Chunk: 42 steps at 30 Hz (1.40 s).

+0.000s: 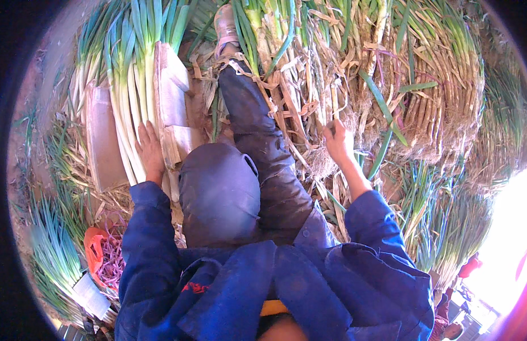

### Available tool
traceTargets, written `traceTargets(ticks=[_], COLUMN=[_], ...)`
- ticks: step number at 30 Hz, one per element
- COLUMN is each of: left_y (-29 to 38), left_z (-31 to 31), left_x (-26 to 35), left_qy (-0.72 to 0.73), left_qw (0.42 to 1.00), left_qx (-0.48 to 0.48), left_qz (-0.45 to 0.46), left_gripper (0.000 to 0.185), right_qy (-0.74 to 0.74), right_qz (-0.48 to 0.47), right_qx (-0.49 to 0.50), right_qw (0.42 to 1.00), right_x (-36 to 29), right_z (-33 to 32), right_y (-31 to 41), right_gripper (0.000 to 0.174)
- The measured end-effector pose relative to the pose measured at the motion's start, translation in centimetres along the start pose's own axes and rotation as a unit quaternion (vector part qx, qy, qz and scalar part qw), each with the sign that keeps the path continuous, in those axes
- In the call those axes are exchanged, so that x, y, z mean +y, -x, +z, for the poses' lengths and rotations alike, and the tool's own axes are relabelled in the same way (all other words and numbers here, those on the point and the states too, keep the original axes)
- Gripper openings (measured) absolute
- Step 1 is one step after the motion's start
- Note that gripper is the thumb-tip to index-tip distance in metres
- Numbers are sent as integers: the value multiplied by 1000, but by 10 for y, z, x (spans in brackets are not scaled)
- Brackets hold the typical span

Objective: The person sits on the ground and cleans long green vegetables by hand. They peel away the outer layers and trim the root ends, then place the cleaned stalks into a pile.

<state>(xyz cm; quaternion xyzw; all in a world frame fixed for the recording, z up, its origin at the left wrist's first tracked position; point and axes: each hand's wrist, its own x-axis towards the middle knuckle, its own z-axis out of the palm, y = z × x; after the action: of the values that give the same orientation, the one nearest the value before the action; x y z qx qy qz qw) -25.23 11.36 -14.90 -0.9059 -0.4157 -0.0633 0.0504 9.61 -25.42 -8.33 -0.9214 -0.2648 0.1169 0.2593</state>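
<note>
My left hand (150, 149) lies flat, fingers extended, on peeled white Welsh onion stalks (127, 111). These stalks lie between a wooden board (105, 140) on the left and a stepped wooden block (171, 93) on the right, their green leaves pointing away from me. Over on the right, my right hand (339, 138) has its fingers curled around the root end of an unpeeled onion stalk (335, 102). Its fingertips are partly hidden. Beside that hand spread pale stringy roots (323, 160) and dry brown outer leaves (295, 106).
My bent knee (220, 187) and outstretched leg (255, 106) lie between my hands. A large pile of unpeeled onions (429, 102) is at right. At lower left are a bound onion bundle (58, 255) and a red bag (94, 251) of purple ties. Another person (444, 319) is partly visible lower right.
</note>
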Motion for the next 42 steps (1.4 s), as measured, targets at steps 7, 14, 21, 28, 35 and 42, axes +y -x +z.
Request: traceTargets(ticks=[7, 14, 21, 28, 35, 42], left_y=[-9, -2, 5, 5, -20, -89], left_z=[-34, -97, -93, -102, -157, -254], left_x=[10, 36, 56, 68, 98, 160], left_qy=[263, 483, 570, 490, 479, 677], left_qw=[953, 865, 806, 859, 865, 730], left_qx=[114, 55, -11, 59, 142, 90], left_qz=[-101, -120, -157, -137, -48, 20], left_gripper=[49, 42, 45, 49, 44, 33], right_qy=[112, 64, 187, 213, 129, 47], right_qz=[107, 185, 245, 66, 171, 81], right_qx=[151, 190, 209, 56, -22, -107], right_qw=[976, 962, 928, 973, 976, 990], right_x=[58, 92, 60, 3, -5, 16], right_z=[4, -6, 7, 51, 29, 12], right_y=[-56, -115, -141, -78, -94, -104], right_gripper=[37, 59, 72, 92, 93, 58])
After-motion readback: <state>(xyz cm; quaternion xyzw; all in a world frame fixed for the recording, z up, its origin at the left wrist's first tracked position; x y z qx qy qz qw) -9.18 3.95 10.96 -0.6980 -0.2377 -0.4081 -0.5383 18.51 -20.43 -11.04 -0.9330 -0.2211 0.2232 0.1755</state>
